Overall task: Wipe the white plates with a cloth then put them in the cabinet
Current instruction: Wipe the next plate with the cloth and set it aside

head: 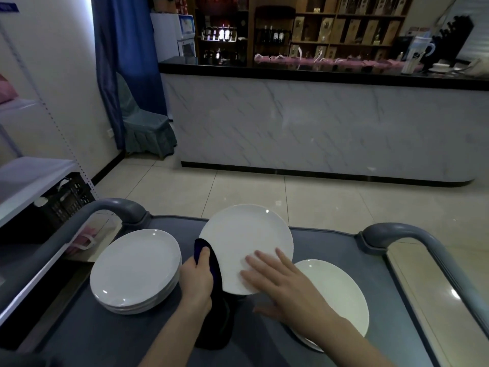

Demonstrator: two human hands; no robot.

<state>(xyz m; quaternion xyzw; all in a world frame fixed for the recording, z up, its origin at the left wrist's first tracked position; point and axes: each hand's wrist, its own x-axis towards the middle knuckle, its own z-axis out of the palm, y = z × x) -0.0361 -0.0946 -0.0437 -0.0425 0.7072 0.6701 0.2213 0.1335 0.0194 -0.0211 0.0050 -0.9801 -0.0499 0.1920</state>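
A white plate (246, 239) is held up, tilted, above the grey cart (111, 337). My left hand (197, 280) grips a dark blue cloth (211, 263) against the plate's left edge; the cloth hangs down below the plate. My right hand (275, 276) holds the plate's lower right part, fingers spread flat over its face and thumb beneath. A stack of white plates (135, 268) stands on the cart at the left. Another white plate (341, 295) lies on the cart at the right, partly under my right forearm.
The cart has grey handles at the left (116, 207) and right (391, 231). A white shelf unit (31, 181) with a black crate (66, 200) stands at the left. A marble-fronted counter (317, 128) lies ahead across the tiled floor, a covered chair (143, 123) beside it.
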